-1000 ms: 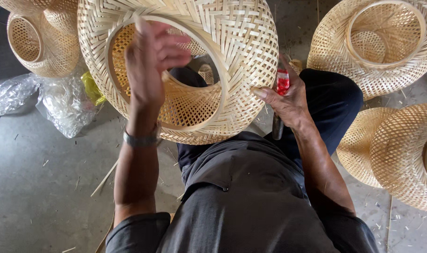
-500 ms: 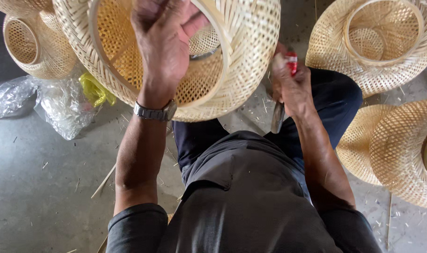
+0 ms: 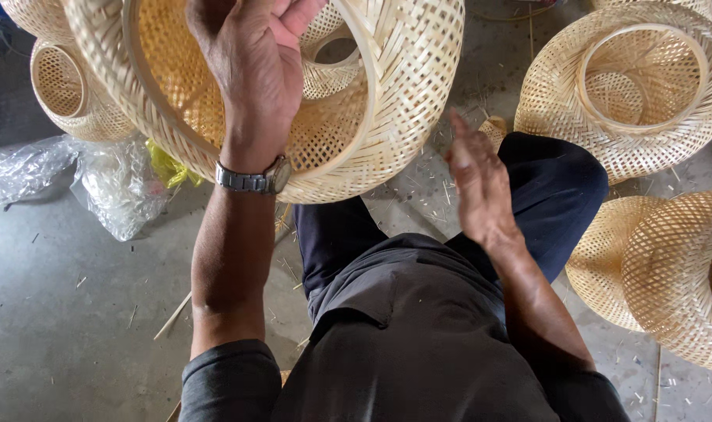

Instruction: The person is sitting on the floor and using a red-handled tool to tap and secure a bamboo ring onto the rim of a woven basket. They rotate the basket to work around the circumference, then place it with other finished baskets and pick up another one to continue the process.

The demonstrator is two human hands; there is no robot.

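A large round woven bamboo basket [image 3: 403, 86] is held up in front of me, its opening turned toward me. My left hand [image 3: 250, 66], with a metal wristwatch on the wrist, grips the basket's inner rim at the top. My right hand [image 3: 477, 184] hovers over my right knee below the basket's right side, fingers apart and holding nothing. Dark trousers and a dark shirt fill the lower middle of the view.
More woven bamboo baskets lie on the concrete floor: one at upper right [image 3: 637, 86], two at right [image 3: 668, 273], one at upper left [image 3: 71, 94]. Crumpled clear plastic [image 3: 98, 184] and a yellow scrap [image 3: 168, 168] lie at left. Bamboo slivers litter the floor.
My left hand has lifted and turned the basket closer to me. My right hand held a small red tool by my knee; now it is empty with fingers spread.
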